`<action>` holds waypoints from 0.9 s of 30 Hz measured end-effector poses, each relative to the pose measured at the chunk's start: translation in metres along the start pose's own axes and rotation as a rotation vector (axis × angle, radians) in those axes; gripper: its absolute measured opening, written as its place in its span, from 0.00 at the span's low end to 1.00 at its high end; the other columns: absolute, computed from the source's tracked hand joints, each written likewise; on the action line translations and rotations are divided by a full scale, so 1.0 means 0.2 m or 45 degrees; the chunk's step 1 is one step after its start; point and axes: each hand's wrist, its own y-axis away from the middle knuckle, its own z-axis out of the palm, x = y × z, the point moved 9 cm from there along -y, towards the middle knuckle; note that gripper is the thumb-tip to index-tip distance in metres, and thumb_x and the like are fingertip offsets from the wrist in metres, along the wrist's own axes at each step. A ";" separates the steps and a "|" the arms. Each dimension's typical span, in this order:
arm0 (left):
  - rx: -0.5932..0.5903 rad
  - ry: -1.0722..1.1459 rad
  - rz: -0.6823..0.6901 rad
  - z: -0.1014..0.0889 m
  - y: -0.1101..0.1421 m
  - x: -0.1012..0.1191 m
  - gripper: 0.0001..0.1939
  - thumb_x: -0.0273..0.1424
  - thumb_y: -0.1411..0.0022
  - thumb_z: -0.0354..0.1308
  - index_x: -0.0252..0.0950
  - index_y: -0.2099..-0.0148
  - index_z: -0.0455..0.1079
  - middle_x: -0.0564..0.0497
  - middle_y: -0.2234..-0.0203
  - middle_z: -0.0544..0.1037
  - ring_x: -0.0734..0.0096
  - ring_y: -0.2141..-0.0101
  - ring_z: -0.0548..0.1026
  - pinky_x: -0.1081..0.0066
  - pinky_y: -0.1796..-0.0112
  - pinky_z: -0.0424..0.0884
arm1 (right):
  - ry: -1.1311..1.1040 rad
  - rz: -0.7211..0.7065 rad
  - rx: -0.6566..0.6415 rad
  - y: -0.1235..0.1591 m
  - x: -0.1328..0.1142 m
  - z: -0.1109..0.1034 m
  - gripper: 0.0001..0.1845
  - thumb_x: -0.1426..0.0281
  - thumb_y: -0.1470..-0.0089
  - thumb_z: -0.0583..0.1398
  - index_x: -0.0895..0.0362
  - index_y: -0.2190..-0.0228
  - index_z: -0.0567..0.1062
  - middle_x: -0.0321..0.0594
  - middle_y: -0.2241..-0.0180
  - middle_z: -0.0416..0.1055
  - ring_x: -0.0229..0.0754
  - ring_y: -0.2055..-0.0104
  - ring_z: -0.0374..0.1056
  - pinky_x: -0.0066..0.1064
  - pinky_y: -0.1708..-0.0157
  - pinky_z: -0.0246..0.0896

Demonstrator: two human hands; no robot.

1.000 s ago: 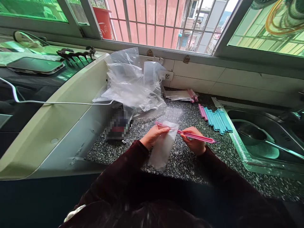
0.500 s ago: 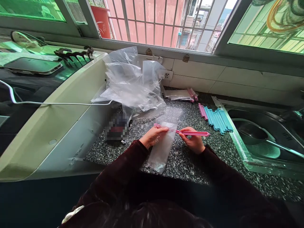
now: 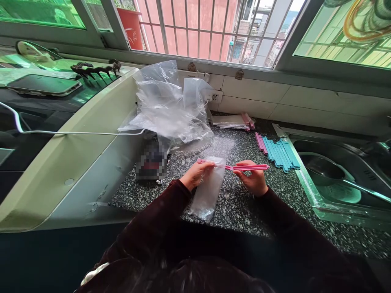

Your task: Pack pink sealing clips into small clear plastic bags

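Observation:
My left hand (image 3: 195,174) pinches the top of a small clear plastic bag (image 3: 208,190) that hangs down over the speckled counter (image 3: 238,207). My right hand (image 3: 253,179) is closed on a long pink sealing clip (image 3: 244,167), which runs level across the bag's mouth to my left fingers. Both hands are close together above the counter's middle. Dark red sleeves cover both arms.
A row of blue and pink clips (image 3: 278,151) lies to the right, by a steel sink (image 3: 336,179) with a green strainer. Crumpled clear bags (image 3: 171,106) pile behind. Flat bags with pink clips (image 3: 233,121) lie by the wall. A phone (image 3: 45,84) and white cable sit on the left.
The pink clip has swung from slanting down to the right to nearly level, and my right hand has risen a little. The bag hangs as before.

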 end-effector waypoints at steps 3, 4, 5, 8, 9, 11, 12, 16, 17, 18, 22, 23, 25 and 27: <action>-0.002 0.024 0.010 0.00 0.00 0.01 0.08 0.28 0.62 0.65 0.32 0.80 0.68 0.55 0.87 0.68 0.81 0.84 0.62 0.76 0.80 0.54 | 0.011 0.007 0.036 -0.01 0.01 -0.04 0.13 0.59 0.51 0.61 0.56 0.70 0.73 0.42 0.70 0.74 0.42 0.69 0.70 0.35 0.71 0.68; 0.004 0.034 0.012 0.00 0.00 0.01 0.08 0.28 0.62 0.65 0.32 0.80 0.68 0.55 0.87 0.69 0.81 0.84 0.62 0.76 0.80 0.54 | 0.010 0.012 0.049 -0.01 0.00 -0.05 0.13 0.59 0.51 0.60 0.56 0.70 0.73 0.43 0.70 0.74 0.41 0.70 0.70 0.35 0.72 0.68; 0.014 0.046 0.013 0.00 0.00 0.01 0.08 0.28 0.62 0.65 0.32 0.80 0.68 0.55 0.86 0.69 0.81 0.83 0.62 0.76 0.80 0.54 | 0.010 0.015 0.070 0.00 0.00 -0.06 0.13 0.59 0.50 0.60 0.56 0.70 0.73 0.43 0.69 0.74 0.41 0.70 0.69 0.34 0.73 0.67; 0.047 0.081 0.010 -0.01 0.00 0.02 0.08 0.28 0.63 0.65 0.32 0.81 0.68 0.55 0.86 0.69 0.80 0.83 0.63 0.76 0.79 0.54 | 0.009 0.018 0.153 0.00 -0.01 -0.10 0.12 0.59 0.49 0.59 0.56 0.70 0.72 0.44 0.68 0.73 0.41 0.69 0.68 0.34 0.72 0.66; 0.056 0.093 0.005 -0.01 0.00 0.02 0.09 0.28 0.64 0.65 0.32 0.81 0.68 0.55 0.86 0.69 0.80 0.83 0.63 0.76 0.80 0.54 | 0.003 0.021 0.178 0.01 -0.01 -0.11 0.11 0.60 0.48 0.58 0.56 0.70 0.72 0.44 0.68 0.73 0.42 0.69 0.68 0.35 0.71 0.66; 0.071 0.109 -0.004 -0.02 0.01 0.02 0.09 0.27 0.64 0.66 0.32 0.81 0.68 0.55 0.86 0.69 0.81 0.83 0.63 0.76 0.80 0.54 | -0.009 0.042 0.214 0.02 -0.01 -0.13 0.10 0.62 0.48 0.58 0.56 0.68 0.71 0.43 0.68 0.72 0.41 0.69 0.68 0.35 0.71 0.66; 0.077 0.114 -0.005 -0.02 0.01 0.02 0.09 0.27 0.64 0.66 0.32 0.81 0.68 0.55 0.86 0.69 0.80 0.83 0.63 0.76 0.80 0.54 | -0.010 0.057 0.228 0.02 -0.01 -0.13 0.09 0.63 0.47 0.57 0.56 0.66 0.71 0.43 0.68 0.72 0.41 0.69 0.67 0.35 0.70 0.66; 0.072 0.097 0.017 -0.01 0.01 0.02 0.08 0.27 0.64 0.66 0.31 0.80 0.69 0.54 0.85 0.71 0.80 0.81 0.65 0.76 0.79 0.55 | -0.007 0.086 0.268 0.03 -0.01 -0.14 0.07 0.67 0.46 0.56 0.55 0.65 0.70 0.42 0.67 0.71 0.42 0.66 0.68 0.35 0.68 0.67; 0.059 0.090 0.020 -0.01 0.01 0.02 0.08 0.27 0.64 0.66 0.31 0.79 0.69 0.54 0.85 0.71 0.79 0.81 0.65 0.76 0.78 0.56 | -0.009 0.086 0.272 0.03 -0.01 -0.14 0.07 0.67 0.46 0.56 0.55 0.65 0.70 0.42 0.67 0.72 0.42 0.66 0.68 0.35 0.68 0.67; 0.042 0.082 0.020 -0.01 0.01 0.02 0.08 0.27 0.64 0.66 0.31 0.79 0.69 0.54 0.84 0.71 0.79 0.81 0.65 0.76 0.78 0.56 | -0.010 0.085 0.273 0.03 -0.02 -0.14 0.06 0.67 0.46 0.56 0.55 0.65 0.70 0.42 0.67 0.72 0.42 0.65 0.68 0.35 0.67 0.67; -0.009 0.052 0.020 0.00 0.00 0.01 0.09 0.28 0.63 0.66 0.31 0.78 0.70 0.54 0.84 0.71 0.80 0.81 0.64 0.76 0.78 0.56 | 0.006 0.087 0.265 0.02 -0.03 -0.14 0.06 0.68 0.46 0.55 0.55 0.66 0.70 0.42 0.67 0.72 0.42 0.65 0.68 0.36 0.67 0.67; -0.016 0.044 0.016 0.00 0.00 0.01 0.09 0.28 0.62 0.66 0.31 0.77 0.70 0.54 0.84 0.70 0.81 0.82 0.64 0.75 0.78 0.55 | 0.010 0.086 0.264 0.02 -0.03 -0.14 0.06 0.68 0.46 0.55 0.55 0.66 0.70 0.42 0.67 0.72 0.42 0.66 0.68 0.36 0.67 0.67; -0.027 0.030 0.005 0.01 0.00 0.00 0.09 0.28 0.62 0.66 0.31 0.78 0.70 0.55 0.85 0.70 0.81 0.82 0.63 0.75 0.78 0.55 | 0.014 0.081 0.262 0.02 -0.03 -0.14 0.04 0.69 0.46 0.56 0.55 0.67 0.70 0.42 0.68 0.72 0.42 0.66 0.68 0.35 0.68 0.67; -0.032 0.022 0.002 0.01 0.01 0.00 0.09 0.28 0.62 0.66 0.31 0.78 0.69 0.55 0.85 0.69 0.81 0.82 0.63 0.76 0.79 0.54 | 0.010 0.062 0.256 0.02 -0.04 -0.13 0.03 0.70 0.47 0.56 0.55 0.68 0.70 0.42 0.68 0.72 0.41 0.66 0.68 0.35 0.68 0.67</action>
